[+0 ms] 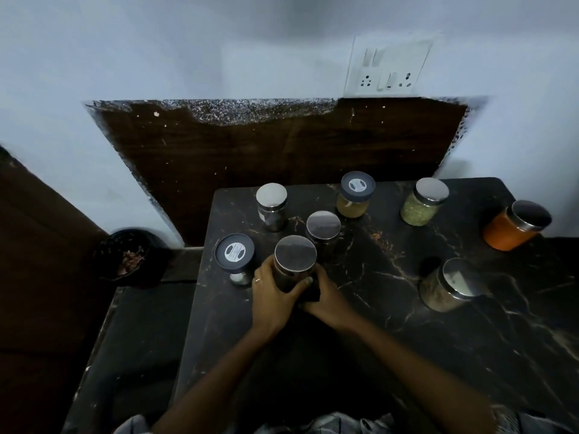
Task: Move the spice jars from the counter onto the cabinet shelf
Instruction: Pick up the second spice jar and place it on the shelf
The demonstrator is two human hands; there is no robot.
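Several spice jars stand on a black marble counter [407,324]. Both hands wrap a dark jar with a steel lid [295,253] near the counter's left front: my left hand [272,300] on its left side, my right hand [326,297] on its right. Close by stand a black-lidded jar [234,253], another steel-lidded dark jar [323,225] and a steel jar [271,205]. Further right are a yellow spice jar [355,195], a green herb jar [423,203], an orange powder jar [513,227] and a brownish jar [451,285].
A dark wooden board [266,151] leans against the white wall behind the counter. A wall socket panel [387,68] sits above it. A black bin [128,256] with scraps stands on the lower ledge to the left. No cabinet shelf is in view.
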